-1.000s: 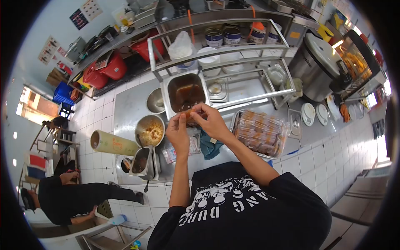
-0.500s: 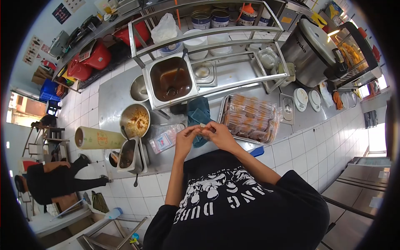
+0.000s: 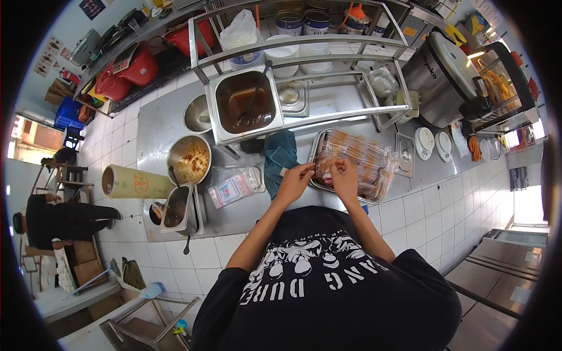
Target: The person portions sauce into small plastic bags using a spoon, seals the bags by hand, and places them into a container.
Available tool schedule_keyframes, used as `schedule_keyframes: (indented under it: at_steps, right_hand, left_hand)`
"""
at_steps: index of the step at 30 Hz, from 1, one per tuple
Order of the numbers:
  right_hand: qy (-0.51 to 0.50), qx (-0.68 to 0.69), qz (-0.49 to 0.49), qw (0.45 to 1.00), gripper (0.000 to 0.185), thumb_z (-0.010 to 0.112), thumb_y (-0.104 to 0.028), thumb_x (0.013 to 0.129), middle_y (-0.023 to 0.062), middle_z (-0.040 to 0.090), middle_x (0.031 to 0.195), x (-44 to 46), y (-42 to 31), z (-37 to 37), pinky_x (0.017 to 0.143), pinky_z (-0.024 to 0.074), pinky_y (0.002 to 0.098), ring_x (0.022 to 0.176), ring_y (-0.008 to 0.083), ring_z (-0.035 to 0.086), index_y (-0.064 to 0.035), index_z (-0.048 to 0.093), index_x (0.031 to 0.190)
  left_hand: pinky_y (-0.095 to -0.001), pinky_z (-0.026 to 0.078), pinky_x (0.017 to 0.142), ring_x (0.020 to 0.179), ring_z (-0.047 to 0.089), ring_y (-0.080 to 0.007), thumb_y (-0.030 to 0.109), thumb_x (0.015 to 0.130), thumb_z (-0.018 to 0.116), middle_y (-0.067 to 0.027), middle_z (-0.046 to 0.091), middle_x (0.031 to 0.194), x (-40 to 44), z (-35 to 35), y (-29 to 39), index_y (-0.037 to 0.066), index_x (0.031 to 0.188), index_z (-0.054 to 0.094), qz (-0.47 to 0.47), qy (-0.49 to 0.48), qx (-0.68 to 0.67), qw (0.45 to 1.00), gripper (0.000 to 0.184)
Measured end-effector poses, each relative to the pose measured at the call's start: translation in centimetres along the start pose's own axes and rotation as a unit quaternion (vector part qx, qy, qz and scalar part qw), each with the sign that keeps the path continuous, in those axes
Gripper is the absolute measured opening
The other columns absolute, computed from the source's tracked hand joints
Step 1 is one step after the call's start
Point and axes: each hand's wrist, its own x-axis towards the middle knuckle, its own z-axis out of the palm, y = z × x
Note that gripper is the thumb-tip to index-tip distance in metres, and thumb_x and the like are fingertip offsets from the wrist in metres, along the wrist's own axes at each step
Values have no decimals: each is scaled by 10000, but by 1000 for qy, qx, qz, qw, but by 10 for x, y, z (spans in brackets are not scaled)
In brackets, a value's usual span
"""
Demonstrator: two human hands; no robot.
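My left hand (image 3: 297, 180) is closed in a pinch at the left edge of a metal tray (image 3: 316, 186). My right hand (image 3: 344, 176) is above that tray, thumb and fingers pressed together. What either hand pinches is too small to make out. In the tray lie several clear plastic packets (image 3: 358, 151) with orange-brown contents, stacked in rows. A teal cloth (image 3: 281, 159) lies just left of my left hand, with a small pale patch at its edge. Further left are clear plastic bags (image 3: 227, 190) with red and blue print.
A steel pan of brown sauce (image 3: 246, 108) with a ladle stands behind the cloth, below a metal rack (image 3: 345, 120). A bowl of food (image 3: 189, 159), a roll of printed film (image 3: 137, 181), scales (image 3: 424, 142) and a large cooker (image 3: 430, 82) surround the workspace. Another person (image 3: 64, 219) stands far left.
My hands have moved right and separated, from together over the cloth to the packet tray. The person at far left has shifted left. The camera view has moved slightly.
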Motion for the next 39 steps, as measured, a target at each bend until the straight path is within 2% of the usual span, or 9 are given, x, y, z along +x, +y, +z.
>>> schedule_keyframes:
  at_steps: [11, 14, 17, 23, 24, 28, 33, 36, 39]
  right_hand:
    - [-36, -56, 25, 997, 165, 610, -108, 921, 117, 612, 810, 3, -1, 14, 446, 508, 258, 548, 160, 644, 20, 518, 972]
    - [-18, -190, -31, 981, 275, 641, -185, 902, 188, 641, 828, 11, 7, 15, 590, 512, 397, 614, 287, 644, 54, 547, 1002]
    - [116, -285, -295, 905, 321, 625, -202, 898, 175, 627, 751, 6, -23, 27, 674, 494, 455, 648, 361, 611, 37, 544, 1095]
    - [-195, -245, -168, 935, 424, 559, -216, 907, 211, 667, 776, 15, -70, 80, 731, 498, 512, 760, 450, 642, -46, 510, 1293]
    - [-212, -345, -185, 896, 530, 604, -225, 890, 218, 708, 855, 31, -48, 93, 737, 531, 469, 824, 358, 697, -45, 464, 1369]
    - [-311, -457, -99, 827, 433, 621, -211, 875, 237, 694, 807, 59, 5, 136, 697, 551, 465, 727, 368, 694, -26, 512, 1250]
    - [-252, -474, -247, 807, 311, 659, -222, 858, 247, 675, 754, 67, 62, 146, 660, 558, 457, 652, 380, 685, 6, 550, 1038]
    - [-360, -448, -120, 809, 319, 660, -250, 863, 260, 675, 805, 74, 51, 137, 735, 544, 492, 795, 420, 682, 32, 572, 985]
    - [-315, -468, -247, 788, 297, 625, -255, 891, 285, 670, 853, 56, 54, 127, 780, 528, 511, 868, 460, 656, 36, 586, 931]
  left_hand:
    - [-446, 515, 851, 967, 645, -386, 76, 882, 537, -198, 657, 1117, 5, 12, 14, -19, 1118, 668, 70, 55, 191, 978, 286]
    - [-457, 509, 854, 989, 631, -383, 64, 873, 530, -179, 634, 1128, 3, 13, 15, -9, 1126, 655, 56, 46, 199, 977, 292]
    - [-457, 510, 845, 980, 629, -389, 74, 868, 542, -180, 635, 1107, 4, 8, 11, -4, 1135, 646, 71, 55, 182, 979, 297]
    - [-491, 519, 775, 902, 657, -414, 218, 856, 649, -218, 677, 987, -14, -27, 13, 1, 1208, 583, -42, 129, 232, 963, 419]
    - [-503, 524, 755, 873, 662, -426, 233, 858, 658, -232, 678, 963, -22, -32, 12, -2, 1231, 562, -82, 149, 245, 955, 452]
    - [-533, 532, 694, 774, 675, -446, 288, 817, 719, -268, 672, 800, -34, -46, -26, -37, 1347, 395, -152, 122, 355, 914, 702]
    - [-559, 515, 675, 753, 657, -471, 286, 851, 671, -273, 664, 792, -38, -39, -56, -23, 1201, 460, -114, 155, 327, 925, 512]
    - [-553, 530, 661, 708, 660, -461, 199, 840, 656, -273, 655, 735, -34, -39, -59, -42, 1130, 478, -85, 161, 337, 924, 417]
    - [-564, 524, 657, 695, 653, -466, 193, 848, 631, -278, 648, 719, -30, -44, -64, -30, 1078, 490, -68, 160, 348, 921, 351]
